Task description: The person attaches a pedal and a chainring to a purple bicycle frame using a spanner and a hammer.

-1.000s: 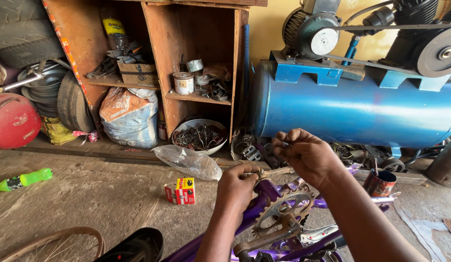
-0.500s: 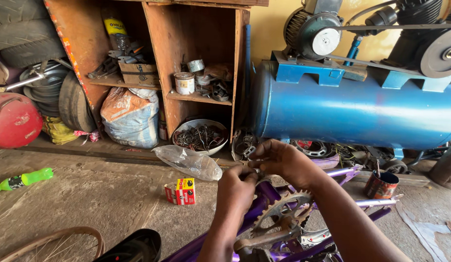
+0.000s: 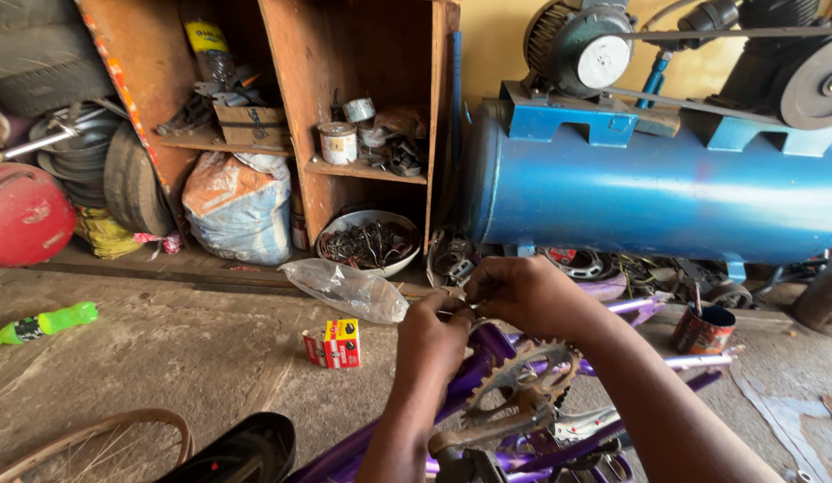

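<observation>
Both hands meet just above the purple bike frame, near the rusty chainring. The left hand and right hand pinch something small between closed fingertips; what it is cannot be told. It seems wise to keep the frame steady and the pinch firm.

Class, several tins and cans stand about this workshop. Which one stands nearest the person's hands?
The rusty red can on the floor right of the right hand, with a stick in it. The pale tins sit up on the shelf.

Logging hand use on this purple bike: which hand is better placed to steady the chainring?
Probably the left hand: it sits just above the chainring, while the right hand pinches a small part further up.
</observation>
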